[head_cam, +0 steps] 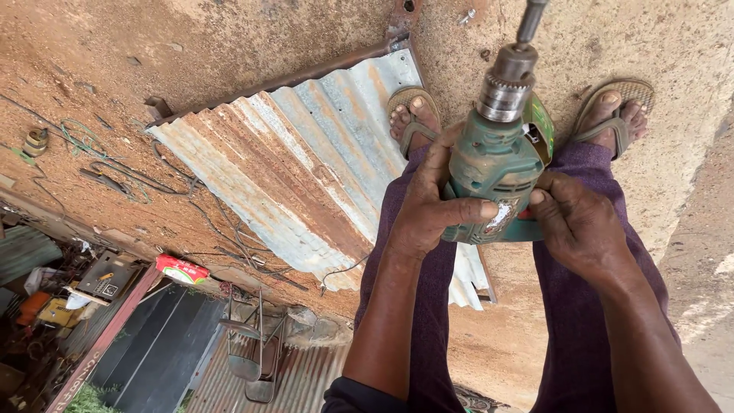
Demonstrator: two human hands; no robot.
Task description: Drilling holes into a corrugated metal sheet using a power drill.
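Green drill (495,164), rust-streaked grey corrugated sheet (306,164) (ribbed), purple trousers (569,306).

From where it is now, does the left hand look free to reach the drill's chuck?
Probably yes. The left hand grips the green drill body just below the metal chuck, and nothing lies between them. The right hand also holds the body, so the drill would stay supported.

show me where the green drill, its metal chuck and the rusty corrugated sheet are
green drill (493,172), head view, on its green body
metal chuck (502,95), head view, on the ridged silver collar
rusty corrugated sheet (306,160), head view, on a rusted ridge mid-sheet
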